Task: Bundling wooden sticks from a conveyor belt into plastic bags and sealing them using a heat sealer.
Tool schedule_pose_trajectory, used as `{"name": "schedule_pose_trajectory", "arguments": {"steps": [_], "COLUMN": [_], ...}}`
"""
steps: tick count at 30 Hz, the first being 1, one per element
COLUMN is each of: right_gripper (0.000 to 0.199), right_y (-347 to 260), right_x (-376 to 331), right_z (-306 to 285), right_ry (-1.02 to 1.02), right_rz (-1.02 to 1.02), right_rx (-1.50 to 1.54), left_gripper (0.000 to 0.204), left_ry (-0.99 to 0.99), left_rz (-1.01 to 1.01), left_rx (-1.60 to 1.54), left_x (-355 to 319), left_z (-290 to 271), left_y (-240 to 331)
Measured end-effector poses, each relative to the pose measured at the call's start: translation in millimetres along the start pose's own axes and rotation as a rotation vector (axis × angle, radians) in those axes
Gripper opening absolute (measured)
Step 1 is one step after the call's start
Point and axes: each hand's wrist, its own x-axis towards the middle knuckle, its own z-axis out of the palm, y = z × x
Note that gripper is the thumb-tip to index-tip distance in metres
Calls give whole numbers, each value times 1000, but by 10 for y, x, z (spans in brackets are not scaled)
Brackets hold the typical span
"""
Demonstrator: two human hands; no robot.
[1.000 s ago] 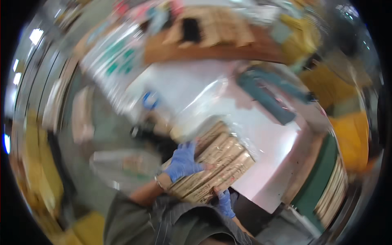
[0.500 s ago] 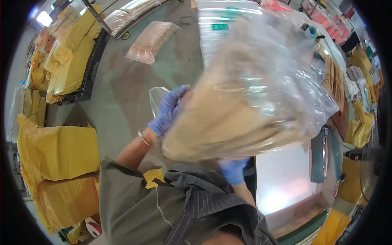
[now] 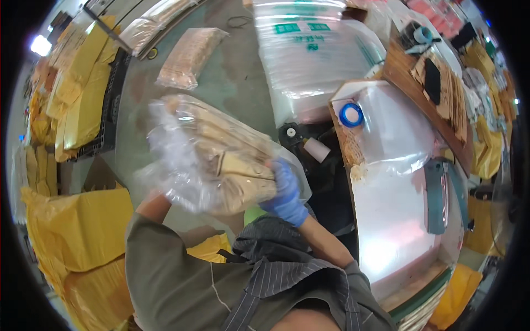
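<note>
Swung left off the shiny steel table (image 3: 386, 231) since half a second back; clear plastic bag of tan flat packs (image 3: 215, 160) now lower, over the floor, left of the body; transfer underway, probably. Right blue-gloved hand (image 3: 284, 190) clamped on bag's near-right end; left hand hidden behind bag, grip impossible to tell. Count: one bag held, one similar pack (image 3: 190, 55) on far floor, one blue tape roll (image 3: 351, 115) on table.

Shiny table (image 3: 397, 220) (blue tape roll (image 3: 351, 115) on top)
</note>
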Motion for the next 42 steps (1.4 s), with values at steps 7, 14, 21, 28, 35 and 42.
{"name": "schedule_pose_trajectory", "arguments": {"steps": [7, 14, 21, 28, 35, 42], "right_gripper": [59, 58, 55, 49, 54, 51], "right_y": [258, 312, 137, 316, 244, 919], "right_x": [-116, -511, -172, -521, -439, -613], "right_z": [215, -150, 378, 62, 381, 305], "right_ry": [45, -191, -35, -102, 3, -310], "right_rz": [-40, 219, -87, 133, 126, 292], "right_rx": [-3, -101, 171, 44, 152, -186], "left_gripper": [31, 41, 38, 29, 20, 9], "left_ry": [-43, -193, 43, 74, 49, 247], "left_rz": [92, -415, -387, -392, -392, -298], "left_rx": [222, -478, -717, -768, -803, -415], "left_x": [119, 497, -232, 655, 599, 884], "left_z": [-547, 450, 154, 290, 266, 56], "left_y": [-321, 656, 323, 337, 156, 164]}}
